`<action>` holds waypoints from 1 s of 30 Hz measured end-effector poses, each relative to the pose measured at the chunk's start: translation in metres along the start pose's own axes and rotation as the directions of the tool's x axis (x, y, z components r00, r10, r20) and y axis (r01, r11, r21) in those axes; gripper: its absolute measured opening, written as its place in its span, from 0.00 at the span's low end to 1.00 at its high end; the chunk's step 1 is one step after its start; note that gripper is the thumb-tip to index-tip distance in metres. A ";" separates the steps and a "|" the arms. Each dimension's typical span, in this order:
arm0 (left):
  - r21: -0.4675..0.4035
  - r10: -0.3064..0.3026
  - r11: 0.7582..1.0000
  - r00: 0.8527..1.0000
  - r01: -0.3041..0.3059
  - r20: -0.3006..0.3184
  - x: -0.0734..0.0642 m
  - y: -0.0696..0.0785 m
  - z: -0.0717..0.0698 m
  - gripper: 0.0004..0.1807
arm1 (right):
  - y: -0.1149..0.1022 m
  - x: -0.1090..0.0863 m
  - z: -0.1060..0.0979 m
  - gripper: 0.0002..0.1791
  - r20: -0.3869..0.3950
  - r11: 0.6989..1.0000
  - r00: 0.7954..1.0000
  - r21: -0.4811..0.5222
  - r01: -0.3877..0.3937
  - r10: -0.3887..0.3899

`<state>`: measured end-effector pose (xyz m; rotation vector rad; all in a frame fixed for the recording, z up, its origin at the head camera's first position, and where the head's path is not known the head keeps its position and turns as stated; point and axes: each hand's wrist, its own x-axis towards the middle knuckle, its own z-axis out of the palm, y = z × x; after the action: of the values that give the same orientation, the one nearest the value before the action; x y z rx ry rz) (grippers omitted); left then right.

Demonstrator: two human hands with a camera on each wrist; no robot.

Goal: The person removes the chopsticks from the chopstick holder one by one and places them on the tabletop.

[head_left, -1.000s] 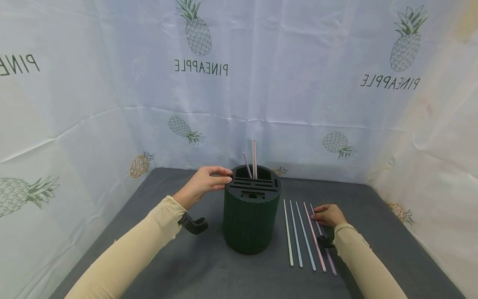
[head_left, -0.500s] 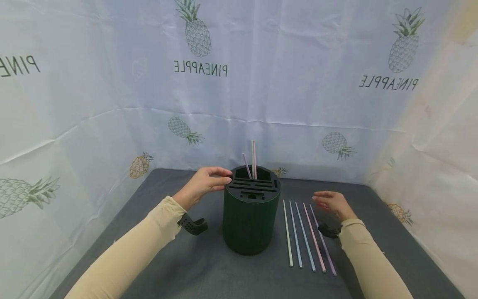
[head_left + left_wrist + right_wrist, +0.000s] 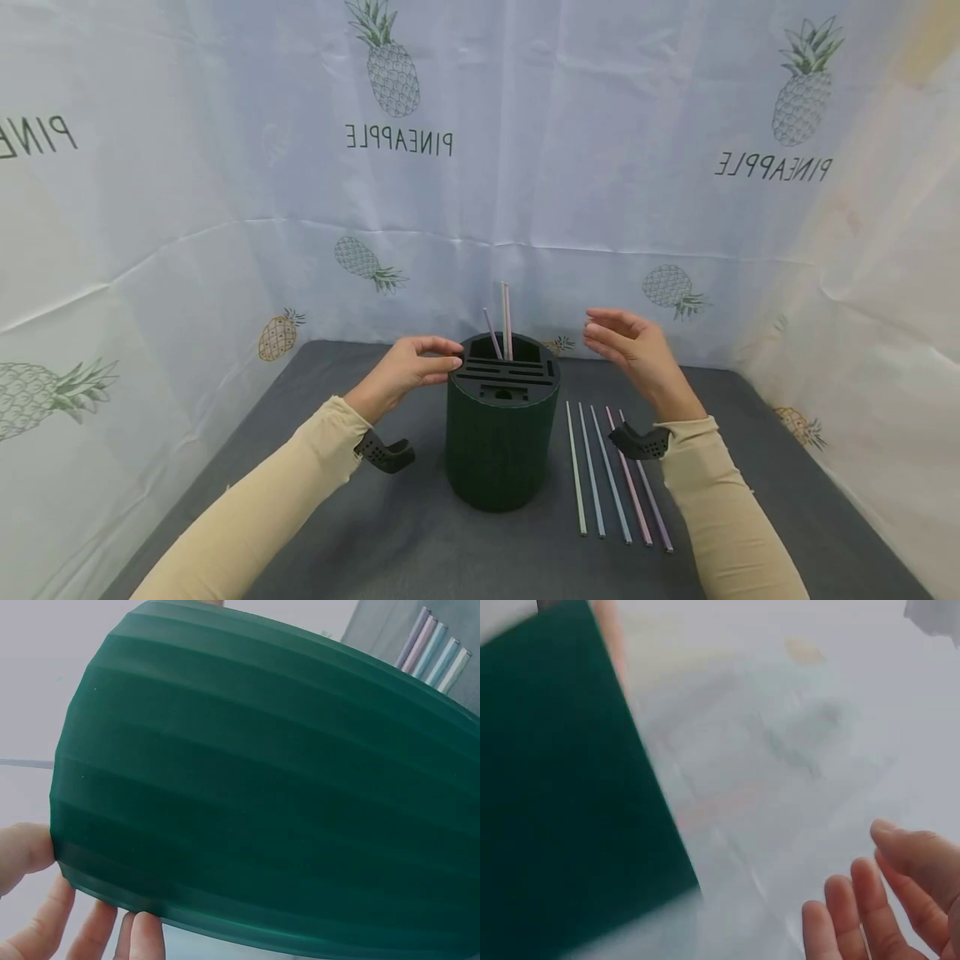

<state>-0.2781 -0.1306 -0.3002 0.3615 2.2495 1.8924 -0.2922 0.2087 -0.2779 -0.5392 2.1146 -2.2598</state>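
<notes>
A dark green round knife block with a slotted black top stands mid-table. Three thin pastel chopsticks rise from its large rear opening. My left hand touches the block's left upper rim with thumb and fingertips; the left wrist view shows these fingers along the green wall's edge. To the right of the block, my right hand is raised above the table, fingers loosely bent and nothing between them. In the right wrist view its fingers are apart from the green wall.
Several more chopsticks in yellow, blue, pink and purple lie side by side on the dark grey tabletop, right of the block. A white pineapple-print curtain encloses the back and sides.
My right hand has left the purple chopstick on the table, risen and moved left toward the block. The left hand stays at the rim, and the chopsticks lie as before.
</notes>
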 end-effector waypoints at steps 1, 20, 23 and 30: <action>-0.001 0.001 1.000 1.000 -0.001 0.001 0.000 0.000 0.000 0.21 | -0.003 0.000 0.008 0.13 0.022 1.000 1.000 0.007 0.018 -0.018; 0.021 -0.008 1.000 1.000 0.008 -0.015 0.002 0.001 0.000 0.19 | -0.003 0.033 0.091 0.19 0.218 0.904 0.976 -0.420 0.078 0.018; 0.024 -0.002 1.000 1.000 0.003 -0.010 0.001 0.000 0.000 0.20 | 0.003 0.037 0.091 0.18 0.231 0.887 0.972 -0.456 0.068 0.045; 0.006 0.007 1.000 1.000 -0.007 -0.001 0.001 -0.001 -0.001 0.20 | 0.006 0.040 0.092 0.16 0.221 0.853 0.970 -0.522 0.029 0.102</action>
<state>-0.2795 -0.1311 -0.3008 0.3696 2.2584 1.8900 -0.3091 0.1099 -0.2710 -0.7262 2.5623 -1.4743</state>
